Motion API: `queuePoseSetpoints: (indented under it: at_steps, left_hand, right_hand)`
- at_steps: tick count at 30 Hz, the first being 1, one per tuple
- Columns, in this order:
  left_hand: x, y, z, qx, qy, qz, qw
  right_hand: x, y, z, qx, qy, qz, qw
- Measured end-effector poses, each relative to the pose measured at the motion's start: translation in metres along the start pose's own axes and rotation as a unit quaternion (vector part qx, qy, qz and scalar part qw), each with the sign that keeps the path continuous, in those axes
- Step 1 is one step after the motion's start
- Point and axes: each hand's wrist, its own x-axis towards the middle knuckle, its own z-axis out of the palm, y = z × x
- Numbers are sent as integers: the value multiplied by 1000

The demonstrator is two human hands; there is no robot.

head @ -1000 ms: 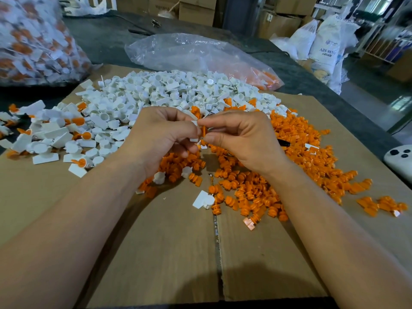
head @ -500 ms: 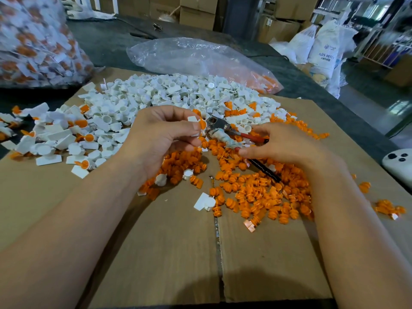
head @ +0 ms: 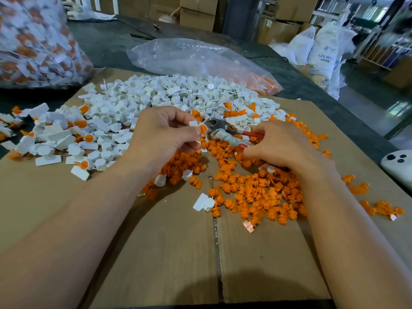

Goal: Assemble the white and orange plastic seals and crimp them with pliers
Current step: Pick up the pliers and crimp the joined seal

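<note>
Seal [head: 201, 129], white tab with orange insert, held just beside pliers [head: 223, 131] head; pliers red-handled, tape-wrapped, above orange parts [head: 256, 197].

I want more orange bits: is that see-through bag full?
Nearly empty: the clear plastic bag sags, with only some orange pieces in one corner.

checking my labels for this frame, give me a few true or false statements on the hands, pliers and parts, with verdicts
1. The left hand pinches a white and orange seal. True.
2. The right hand holds nothing. False: it grips the red-handled pliers.
3. The pliers' head points toward the seal. True.
4. The loose parts lie on a metal tray. False: they lie on cardboard.
</note>
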Motion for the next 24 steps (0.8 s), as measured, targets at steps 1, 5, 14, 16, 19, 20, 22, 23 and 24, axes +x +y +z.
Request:
queuePoseSetpoints:
  at_steps: [1, 5, 14, 16, 19, 20, 22, 23, 24]
  left_hand:
    - [0, 0, 0, 1, 3, 1, 1000]
    - [2, 0, -1, -2, 9, 4, 1000]
    - [6, -2, -6, -76, 13, -18, 997]
    - [6, -2, -7, -88, 17, -14, 996]
    - [7, -3, -7, -97, 31, 2, 995]
    - [7, -3, -7, -99, 38, 7, 994]
    - [7, -3, -8, -103, 50, 19, 993]
    - [7, -3, -8, -106, 56, 26, 992]
    - [7, -2, -8, -110, 61, 32, 992]
  right_hand:
    - [-1, -1, -2, -3, 14, 2, 1000]
    - [-7, -3, -11, -2, 25, 3, 1000]
    - [-8, -6, -15, 51, 46, -5, 998]
    - [-7, -6, -11, 62, 64, -17, 996]
    - [-6, -7, -8, 78, 107, -46, 990]
    - [-7, -9, -7, 81, 124, -58, 987]
    - [-8, -13, -7, 67, 163, -82, 981]
    - [-10, -16, -6, 51, 176, -90, 979]
    - [-10, -18, -5, 38, 182, -99, 978]
